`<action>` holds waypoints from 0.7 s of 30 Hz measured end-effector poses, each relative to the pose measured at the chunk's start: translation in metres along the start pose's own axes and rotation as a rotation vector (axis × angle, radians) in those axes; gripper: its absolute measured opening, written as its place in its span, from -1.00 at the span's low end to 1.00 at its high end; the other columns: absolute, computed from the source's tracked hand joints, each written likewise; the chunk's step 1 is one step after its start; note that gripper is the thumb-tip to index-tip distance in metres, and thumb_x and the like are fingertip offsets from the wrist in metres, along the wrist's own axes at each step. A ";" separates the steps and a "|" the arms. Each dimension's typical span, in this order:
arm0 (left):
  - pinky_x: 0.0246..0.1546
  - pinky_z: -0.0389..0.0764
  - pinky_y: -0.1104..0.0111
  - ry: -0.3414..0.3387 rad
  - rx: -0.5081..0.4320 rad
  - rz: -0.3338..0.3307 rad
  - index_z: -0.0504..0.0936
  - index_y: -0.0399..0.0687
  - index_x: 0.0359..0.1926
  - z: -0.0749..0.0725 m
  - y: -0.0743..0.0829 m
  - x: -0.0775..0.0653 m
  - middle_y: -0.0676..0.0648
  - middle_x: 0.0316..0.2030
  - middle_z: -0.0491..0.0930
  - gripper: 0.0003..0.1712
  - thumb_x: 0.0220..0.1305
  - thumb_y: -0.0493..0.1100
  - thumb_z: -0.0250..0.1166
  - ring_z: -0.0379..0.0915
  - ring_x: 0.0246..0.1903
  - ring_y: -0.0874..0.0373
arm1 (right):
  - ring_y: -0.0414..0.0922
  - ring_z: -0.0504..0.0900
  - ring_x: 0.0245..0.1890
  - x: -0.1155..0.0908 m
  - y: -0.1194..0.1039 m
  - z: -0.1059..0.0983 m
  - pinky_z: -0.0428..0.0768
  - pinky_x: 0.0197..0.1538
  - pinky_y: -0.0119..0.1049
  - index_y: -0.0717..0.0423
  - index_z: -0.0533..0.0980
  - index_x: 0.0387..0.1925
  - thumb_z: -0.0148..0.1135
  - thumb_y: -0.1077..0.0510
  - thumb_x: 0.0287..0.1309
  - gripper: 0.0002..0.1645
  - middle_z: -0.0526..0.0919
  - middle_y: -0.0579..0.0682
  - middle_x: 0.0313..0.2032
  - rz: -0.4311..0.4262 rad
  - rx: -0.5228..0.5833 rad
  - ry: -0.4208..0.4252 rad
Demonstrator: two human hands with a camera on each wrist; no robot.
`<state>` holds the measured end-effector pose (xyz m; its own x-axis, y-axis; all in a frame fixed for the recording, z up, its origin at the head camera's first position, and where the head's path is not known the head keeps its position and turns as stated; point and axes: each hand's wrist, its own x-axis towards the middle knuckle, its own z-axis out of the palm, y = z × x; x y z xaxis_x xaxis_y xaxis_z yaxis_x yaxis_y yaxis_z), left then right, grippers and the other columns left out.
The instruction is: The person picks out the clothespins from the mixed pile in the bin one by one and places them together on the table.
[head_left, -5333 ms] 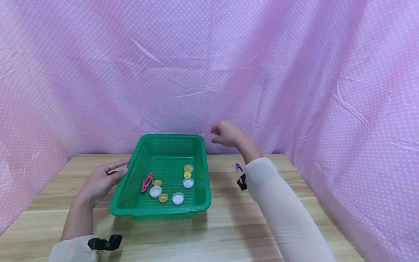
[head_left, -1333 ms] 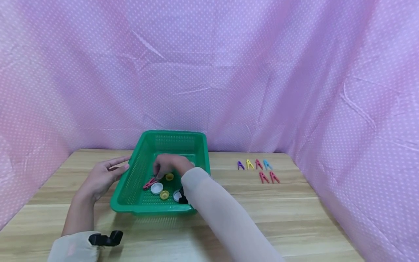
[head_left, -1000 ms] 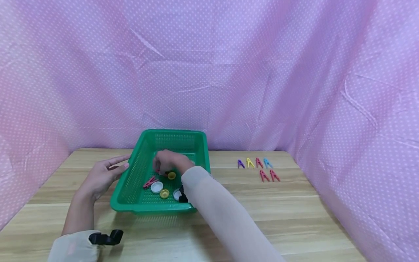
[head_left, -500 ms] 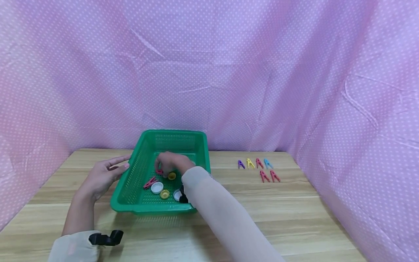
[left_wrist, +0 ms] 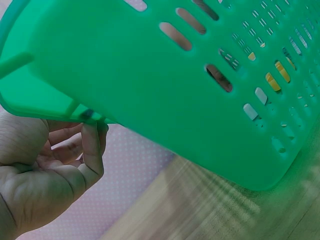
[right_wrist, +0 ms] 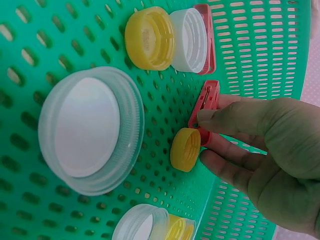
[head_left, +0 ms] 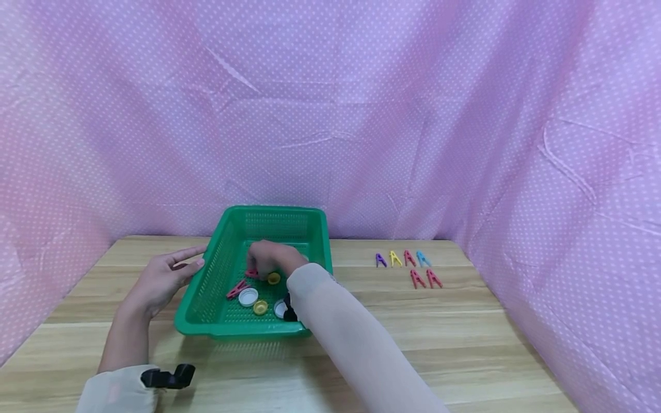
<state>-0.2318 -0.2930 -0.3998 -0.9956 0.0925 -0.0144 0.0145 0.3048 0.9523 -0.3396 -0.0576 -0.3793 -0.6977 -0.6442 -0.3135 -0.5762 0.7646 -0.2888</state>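
Observation:
My right hand (head_left: 268,256) reaches into a green plastic basket (head_left: 242,331). Between thumb and fingers it pinches a red clothespin (right_wrist: 205,100), near the basket's floor. A yellow bottle cap (right_wrist: 185,150) lies right by those fingertips. A second red clothespin (head_left: 237,289) rests in the basket, next to a white cap (head_left: 248,296) and another yellow cap (head_left: 260,307). My left hand (head_left: 162,281) holds the basket's left rim, fingertips curled up to its edge in the left wrist view. The right forearm covers part of the basket.
On the wooden table (head_left: 392,332), right of the basket, several clothespins stand in two rows: a purple one (head_left: 380,260), a yellow one (head_left: 395,258), a blue one (head_left: 423,258) and red ones (head_left: 417,279). A large clear-rimmed lid (right_wrist: 92,131) lies in the basket. A pink dotted curtain (head_left: 330,115) hangs behind.
From beyond the table's right side, my right hand has come into the basket. Since then it has drawn one red clothespin slightly right, away from the other. The left hand has kept its place.

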 end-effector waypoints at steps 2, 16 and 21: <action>0.04 0.65 0.46 0.000 -0.002 -0.001 0.29 -0.17 0.53 0.000 0.000 0.000 -0.10 0.22 0.57 -0.24 0.50 0.12 0.22 0.58 0.00 0.44 | -0.20 0.54 -0.13 0.000 0.000 0.000 0.61 -0.16 -0.39 -0.13 0.69 -0.08 0.34 0.35 0.29 -0.68 0.61 -0.21 -0.16 0.005 0.005 0.000; 0.06 0.66 0.41 0.002 0.004 -0.002 0.28 -0.18 0.53 0.001 0.002 -0.001 -0.02 0.16 0.62 -0.22 0.49 0.13 0.23 0.58 0.00 0.44 | -0.21 0.34 -0.51 0.008 -0.001 -0.004 0.31 -0.51 -0.41 -0.06 0.68 -0.49 0.25 0.16 0.43 -0.69 0.46 -0.14 -0.52 -0.057 0.006 0.008; 0.06 0.66 0.41 0.005 0.009 -0.007 0.29 -0.17 0.53 0.002 0.001 -0.001 -0.03 0.18 0.59 -0.23 0.50 0.14 0.22 0.57 0.00 0.45 | -0.23 0.31 -0.53 0.005 -0.004 -0.009 0.30 -0.49 -0.43 -0.01 0.74 -0.39 0.25 0.10 0.44 -0.74 0.45 -0.16 -0.57 -0.089 -0.019 0.037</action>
<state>-0.2302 -0.2914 -0.3995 -0.9961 0.0857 -0.0194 0.0085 0.3141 0.9493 -0.3442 -0.0635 -0.3718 -0.6586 -0.7085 -0.2534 -0.6442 0.7050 -0.2967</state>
